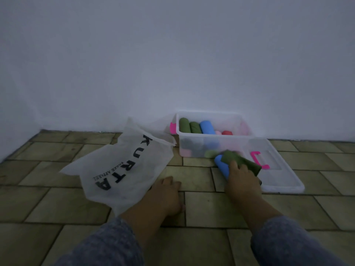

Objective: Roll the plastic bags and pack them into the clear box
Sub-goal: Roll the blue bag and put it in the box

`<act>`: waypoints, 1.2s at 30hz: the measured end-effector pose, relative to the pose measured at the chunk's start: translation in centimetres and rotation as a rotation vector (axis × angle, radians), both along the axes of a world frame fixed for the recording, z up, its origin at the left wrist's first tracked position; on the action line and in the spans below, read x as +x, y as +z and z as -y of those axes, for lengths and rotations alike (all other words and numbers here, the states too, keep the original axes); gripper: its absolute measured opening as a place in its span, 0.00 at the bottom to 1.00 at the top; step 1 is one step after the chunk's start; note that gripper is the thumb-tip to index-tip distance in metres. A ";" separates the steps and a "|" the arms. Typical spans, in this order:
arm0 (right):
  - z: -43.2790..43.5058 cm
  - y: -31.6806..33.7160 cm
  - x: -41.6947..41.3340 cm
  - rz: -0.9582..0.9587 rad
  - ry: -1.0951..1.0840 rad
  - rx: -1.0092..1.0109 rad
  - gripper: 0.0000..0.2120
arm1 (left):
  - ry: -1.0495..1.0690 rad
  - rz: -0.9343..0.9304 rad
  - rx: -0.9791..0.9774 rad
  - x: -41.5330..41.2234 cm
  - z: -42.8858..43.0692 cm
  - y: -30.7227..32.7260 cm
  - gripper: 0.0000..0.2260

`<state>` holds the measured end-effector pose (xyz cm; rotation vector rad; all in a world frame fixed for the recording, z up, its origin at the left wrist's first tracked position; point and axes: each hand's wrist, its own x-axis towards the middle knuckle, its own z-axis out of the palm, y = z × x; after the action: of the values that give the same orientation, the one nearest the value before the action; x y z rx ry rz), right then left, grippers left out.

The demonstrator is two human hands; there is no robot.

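1. Two grey-blue sleeves [107,246] come in from 6 o'clock, with bare forearms reaching forward over the tiled floor [207,206].
2. The left hand [169,194] lies spread and flat on the floor, fingers straight. It is just beside the 5 o'clock edge of the white bag [126,162].
3. The white bag is unrolled and lies flat and slightly creased. It is thin and translucent, with "KURTA" in bold black letters and a smaller line of print beside it.
4. The right hand [242,181] curls over two rolled bags held together. The blue roll [221,166] is at its 10 o'clock and the green roll [240,160] at its 12 o'clock. Both are blurred.
5. The clear box [211,144] stands against the wall [172,54], at 12 o'clock from the right hand. It has a pink latch [172,127] on its 9 o'clock end.
6. Packed side by side in the box are two dark green rolls [184,125], a light blue roll [207,127], a pink roll [218,132] and a red roll [227,133]. More rolls show dimly through the front wall.
7. The clear lid [278,175] lies on the floor at 4 o'clock from the box and carries a pink handle [259,160].
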<state>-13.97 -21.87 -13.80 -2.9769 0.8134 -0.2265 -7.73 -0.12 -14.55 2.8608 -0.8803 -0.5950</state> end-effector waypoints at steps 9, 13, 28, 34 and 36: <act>-6.8 -1.8 -3.3 0.064 0.377 0.115 0.24 | 0.162 -0.003 -0.220 -0.9 -0.5 -1.3 0.43; -7.3 -1.5 -3.2 0.106 0.308 0.193 0.19 | 0.326 0.077 -0.384 -2.3 0.0 -1.3 0.36; -7.6 -0.4 -4.0 0.182 0.069 1.276 0.11 | 1.006 -0.741 -1.182 -2.0 3.6 -0.1 0.19; -6.9 0.8 -2.9 0.208 -0.022 1.792 0.09 | 1.041 -0.973 -1.282 -1.4 4.1 0.1 0.14; -6.3 0.9 -2.4 0.181 -0.020 1.837 0.10 | 1.003 -0.845 -1.249 -1.0 4.6 0.2 0.16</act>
<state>-16.40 -15.54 -12.90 -1.1886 0.4793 0.1906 -8.74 -4.76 -14.31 1.3399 0.3112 -0.6354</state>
